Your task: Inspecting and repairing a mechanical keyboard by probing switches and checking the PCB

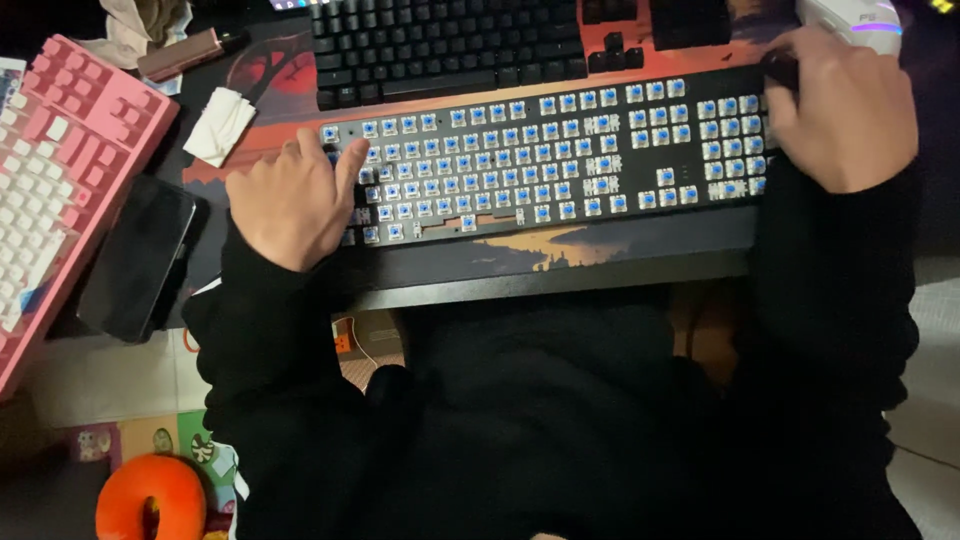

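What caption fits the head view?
Both hands, left and right, rest on a black keyboard with bare blue switches.

One view only, head-worn, looking steeply down over the wearer's chest and lap. Faces forward across the desk edge (560,285), far side of the desk at frame top. Close range: bare keyboard (545,160) fills the upper middle, left hand (295,195) and right hand (845,110) at its two ends. Black keyboard (450,45) cut off at top, pink keyboard (60,180) at left edge, floor along the bottom.
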